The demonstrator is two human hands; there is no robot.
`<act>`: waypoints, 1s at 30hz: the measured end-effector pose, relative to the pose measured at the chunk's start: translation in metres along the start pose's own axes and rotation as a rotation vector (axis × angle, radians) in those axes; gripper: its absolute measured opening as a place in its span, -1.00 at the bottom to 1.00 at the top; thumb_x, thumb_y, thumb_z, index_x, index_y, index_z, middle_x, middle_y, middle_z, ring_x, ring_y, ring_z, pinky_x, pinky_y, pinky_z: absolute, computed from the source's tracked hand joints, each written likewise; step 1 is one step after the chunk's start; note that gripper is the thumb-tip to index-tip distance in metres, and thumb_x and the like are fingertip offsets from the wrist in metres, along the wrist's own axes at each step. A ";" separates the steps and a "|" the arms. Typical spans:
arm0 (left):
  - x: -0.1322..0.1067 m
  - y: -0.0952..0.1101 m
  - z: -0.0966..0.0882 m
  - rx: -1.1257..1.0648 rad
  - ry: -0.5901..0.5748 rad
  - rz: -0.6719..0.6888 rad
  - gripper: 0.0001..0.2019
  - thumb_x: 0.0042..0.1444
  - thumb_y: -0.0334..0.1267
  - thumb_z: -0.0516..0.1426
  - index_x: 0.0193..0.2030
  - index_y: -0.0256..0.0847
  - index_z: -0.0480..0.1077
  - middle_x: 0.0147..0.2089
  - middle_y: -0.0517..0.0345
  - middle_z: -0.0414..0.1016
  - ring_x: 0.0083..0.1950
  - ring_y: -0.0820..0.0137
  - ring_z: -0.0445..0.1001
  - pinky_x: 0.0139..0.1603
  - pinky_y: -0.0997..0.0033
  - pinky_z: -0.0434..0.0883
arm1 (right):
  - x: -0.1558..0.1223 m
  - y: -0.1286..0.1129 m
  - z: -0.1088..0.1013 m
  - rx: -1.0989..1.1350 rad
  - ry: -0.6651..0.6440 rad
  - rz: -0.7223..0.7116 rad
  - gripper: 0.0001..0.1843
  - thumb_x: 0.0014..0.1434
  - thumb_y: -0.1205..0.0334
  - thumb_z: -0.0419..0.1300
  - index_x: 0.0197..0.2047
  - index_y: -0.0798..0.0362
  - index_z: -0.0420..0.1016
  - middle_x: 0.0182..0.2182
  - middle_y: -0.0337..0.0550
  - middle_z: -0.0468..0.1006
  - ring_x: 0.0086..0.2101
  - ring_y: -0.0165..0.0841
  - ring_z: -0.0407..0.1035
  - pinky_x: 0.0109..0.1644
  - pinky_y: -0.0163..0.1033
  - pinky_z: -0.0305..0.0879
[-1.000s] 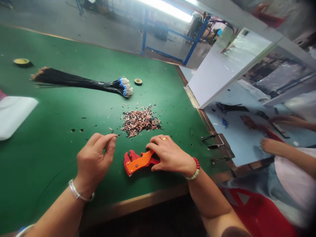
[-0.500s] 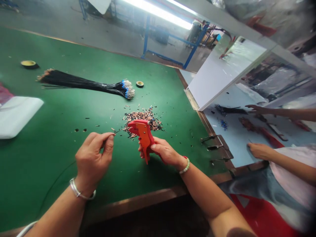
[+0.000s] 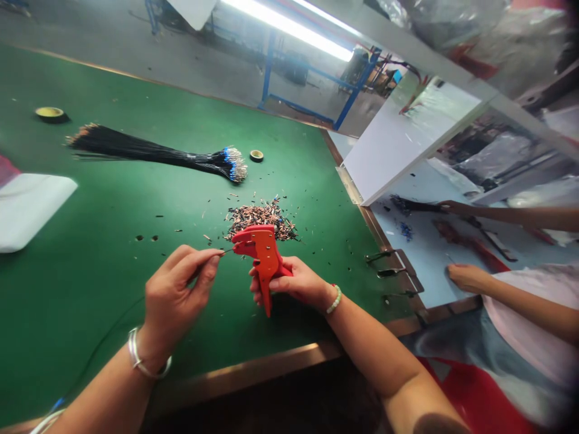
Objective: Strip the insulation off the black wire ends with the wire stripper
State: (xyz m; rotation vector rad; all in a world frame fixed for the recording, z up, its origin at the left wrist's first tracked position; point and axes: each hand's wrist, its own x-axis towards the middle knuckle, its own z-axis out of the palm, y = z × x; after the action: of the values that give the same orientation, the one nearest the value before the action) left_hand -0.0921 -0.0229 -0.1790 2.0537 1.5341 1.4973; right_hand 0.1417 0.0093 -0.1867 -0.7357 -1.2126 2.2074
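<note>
My left hand (image 3: 181,289) pinches a thin black wire (image 3: 227,252) between thumb and forefinger, and the wire's tip reaches the jaws of an orange-red wire stripper (image 3: 265,259). My right hand (image 3: 292,284) grips that stripper's handles, holding the tool upright above the green table mat (image 3: 113,241). Just behind the jaws lies a heap of copper and black wire offcuts (image 3: 260,220). Farther back rests a long bundle of black wires (image 3: 158,154) with blue-collared metal terminals at one end.
Two small tape rolls (image 3: 256,155) (image 3: 49,113) sit on the mat, and a white pad (image 3: 31,211) lies at its left edge. A co-worker's hands (image 3: 465,277) work at a neighbouring pale blue table on the right, past metal clips on the wooden edge.
The stripper has gone from lying flat under my right hand to upright in its grip. Its jaws now meet the wire in my left hand. The co-worker's far hand has moved.
</note>
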 end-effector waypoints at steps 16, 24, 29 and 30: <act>0.002 0.006 -0.003 -0.113 -0.105 -0.086 -0.88 0.22 -0.28 0.14 -0.19 -0.14 0.51 -0.41 0.28 0.34 -0.51 0.59 0.26 -0.51 0.56 0.24 | -0.001 -0.002 0.000 -0.107 -0.060 -0.015 -0.47 0.01 0.03 0.40 -0.04 0.20 0.48 -0.27 -0.05 0.55 -0.30 -0.34 0.49 -0.15 -0.14 0.46; 0.002 0.008 -0.005 -0.125 -0.101 -0.142 -0.88 0.21 -0.22 0.15 -0.24 -0.15 0.51 -0.40 0.27 0.38 -0.51 0.57 0.27 -0.52 0.55 0.25 | -0.002 0.001 0.003 -0.125 -0.080 0.026 -0.43 0.06 -0.06 0.35 -0.04 0.22 0.43 -0.47 -0.20 0.46 -0.50 -0.42 0.39 -0.48 -0.29 0.40; 0.002 0.008 -0.005 -0.135 -0.109 -0.151 -0.86 0.21 -0.21 0.14 -0.28 -0.16 0.50 -0.40 0.26 0.40 -0.47 0.54 0.32 -0.45 0.52 0.31 | 0.000 0.009 0.009 -0.015 -0.038 0.021 -0.50 0.03 -0.06 0.37 -0.20 0.16 0.34 -0.58 -0.35 0.32 -0.63 -0.55 0.20 -0.61 -0.38 0.22; 0.003 0.008 -0.004 -0.137 -0.113 -0.145 -0.86 0.21 -0.21 0.14 -0.28 -0.16 0.50 -0.38 0.25 0.41 -0.45 0.52 0.35 -0.42 0.51 0.33 | 0.000 0.011 0.010 0.010 -0.033 0.023 -0.51 0.04 -0.06 0.37 -0.23 0.14 0.31 -0.59 -0.38 0.29 -0.65 -0.56 0.16 -0.62 -0.39 0.18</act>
State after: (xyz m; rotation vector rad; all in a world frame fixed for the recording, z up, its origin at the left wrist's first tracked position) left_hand -0.0906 -0.0260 -0.1699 1.8744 1.4603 1.3693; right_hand 0.1326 -0.0014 -0.1912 -0.7154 -1.2135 2.2511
